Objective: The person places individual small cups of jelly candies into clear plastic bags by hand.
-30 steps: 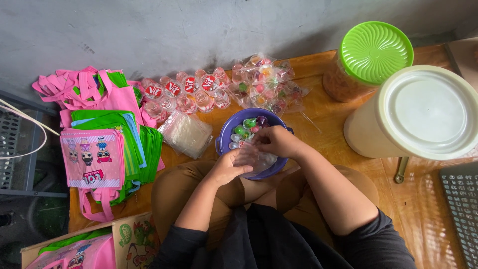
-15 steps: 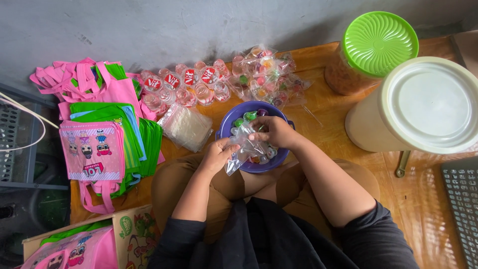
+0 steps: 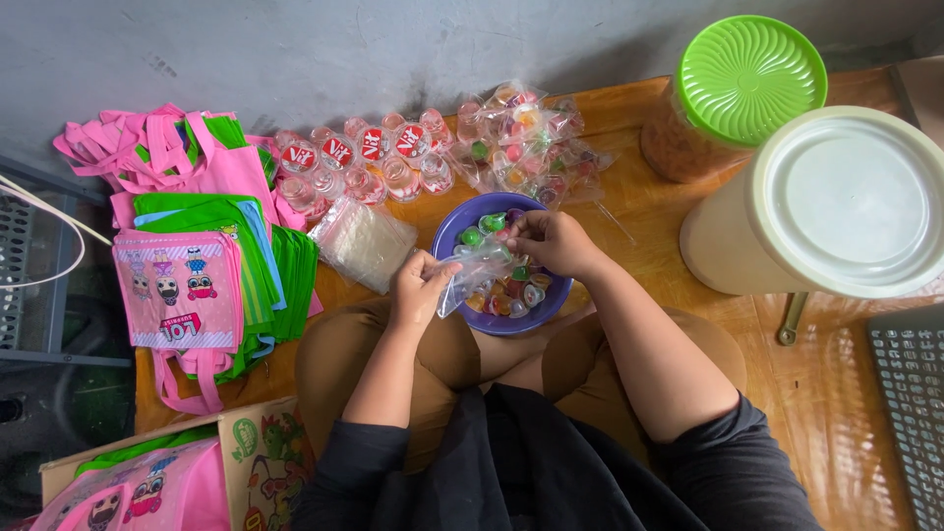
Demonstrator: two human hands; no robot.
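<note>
Over the purple bowl [image 3: 503, 315] of small jelly cups on the person's lap, the left hand [image 3: 421, 287] pinches a clear plastic bag [image 3: 476, 272]. The right hand [image 3: 551, 241] grips the bag's other edge, beside a stack of clear bags [image 3: 362, 241].

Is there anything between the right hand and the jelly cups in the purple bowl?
Nothing visible: the right hand is already over the purple bowl, right above the jelly cups. The clear plastic bag sits just beside it.
</note>
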